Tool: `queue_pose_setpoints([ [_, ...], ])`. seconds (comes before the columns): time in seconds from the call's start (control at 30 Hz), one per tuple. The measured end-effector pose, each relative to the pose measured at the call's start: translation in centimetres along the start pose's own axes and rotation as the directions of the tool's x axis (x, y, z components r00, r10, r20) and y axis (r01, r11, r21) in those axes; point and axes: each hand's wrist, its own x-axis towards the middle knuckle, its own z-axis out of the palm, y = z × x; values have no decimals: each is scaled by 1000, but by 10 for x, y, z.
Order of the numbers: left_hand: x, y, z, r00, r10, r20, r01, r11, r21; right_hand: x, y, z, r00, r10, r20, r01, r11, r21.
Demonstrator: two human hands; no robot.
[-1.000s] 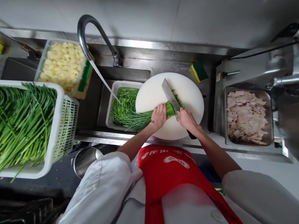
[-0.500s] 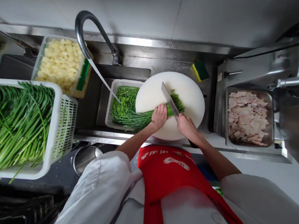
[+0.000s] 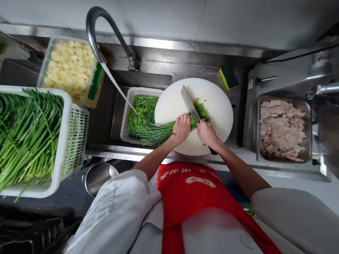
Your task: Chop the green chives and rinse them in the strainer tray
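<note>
On the round white cutting board [image 3: 216, 99] lies a bunch of long green chives [image 3: 165, 132], its left end trailing over a white basket of cut greens [image 3: 143, 110] in the sink. My left hand [image 3: 182, 128] is closed over the bunch and presses it to the board. Just right of those fingers, the blade of a cleaver [image 3: 189, 103] stands across the chives. My right hand [image 3: 207, 133] grips the cleaver by its handle, which is mostly hidden by the fingers. Short cut pieces [image 3: 201, 110] lie to the right of the blade.
Water runs from a curved faucet [image 3: 92, 28] into the basket. Left of the sink are a large white basket [image 3: 71, 136] heaped with chives and a tub of potato chunks [image 3: 68, 69]. A metal tray of sliced meat [image 3: 282, 132] stands right; a sponge [image 3: 228, 77] lies behind the board.
The cleaver and my right hand have shifted slightly left along the bunch, close to my left fingers. A few cut bits have spread on the board, and the whole view has tilted slightly.
</note>
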Motion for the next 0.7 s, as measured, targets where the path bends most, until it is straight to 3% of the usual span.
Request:
queue_pose_setpoints([
  [0.13,-11,-2,2,1000,19,-21,-19,1000,23,8,5,-7,1000,-8,-3,9,999,33],
  [0.27,-17,-18,1,1000,9,-28,-7,998,55,4,25,-29,999,-12,37,10,999,43],
  [0.4,5,-43,-11,992,-115,-45,118,991,68,-4,59,-54,994,34,-102,-36,999,-25],
  [0.5,25,-54,-22,987,-142,-74,148,987,70,-4,86,-65,988,84,-127,-97,990,-103],
  [0.7,30,-56,-30,984,-168,-64,170,985,27,1,113,-51,991,102,-88,-119,967,-224],
])
